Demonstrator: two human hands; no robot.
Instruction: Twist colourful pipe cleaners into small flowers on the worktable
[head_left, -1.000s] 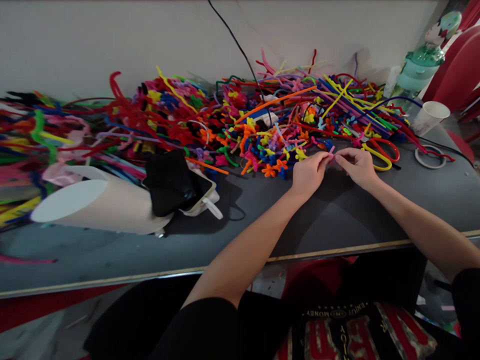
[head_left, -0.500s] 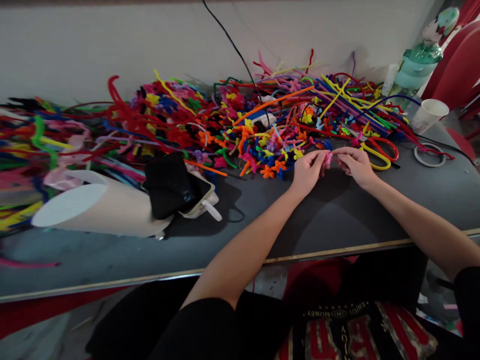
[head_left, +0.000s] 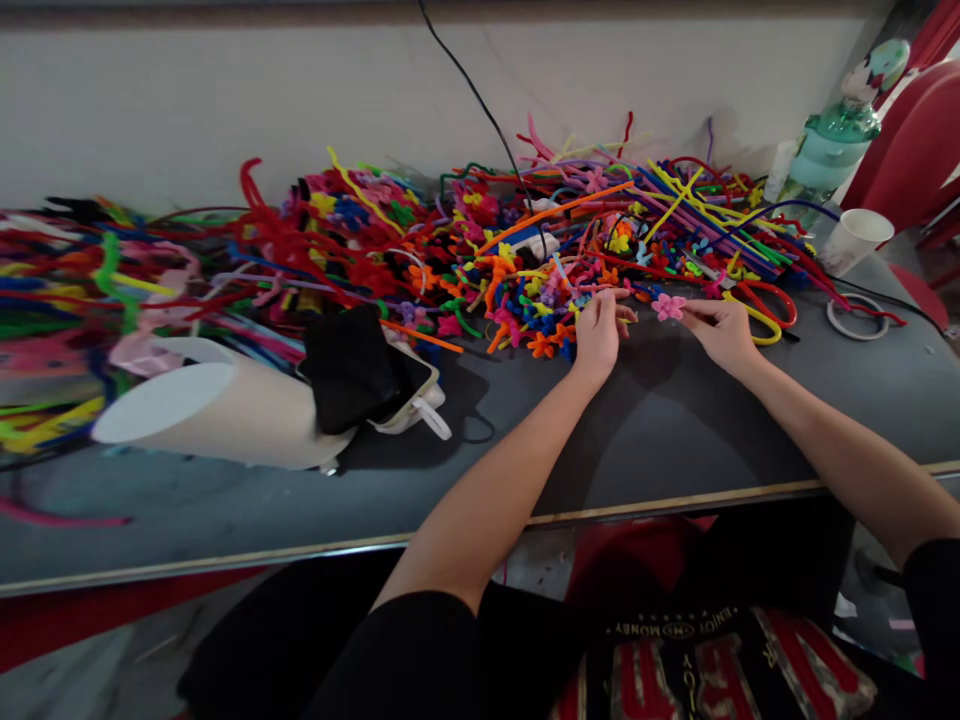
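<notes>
A pink pipe-cleaner flower is pinched by its edge between the thumb and fingers of my right hand, its petals facing up. My left hand has come away from that flower. It lies at the front edge of the heap of small pipe-cleaner flowers, fingers apart, with no thing visible in its grasp. Just beyond my right hand are scissors with red and yellow handles. Long loose pipe cleaners in many colours lie behind both hands.
A black case rests on a pale device by a white cylinder at the left. To the right stand a paper cup, a green bottle and a grey ring. A black cable hangs into the heap.
Both hands were together on the pink flower. My left hand has let go and moved left to the heap, while my right hand keeps the flower, now in plain sight.
</notes>
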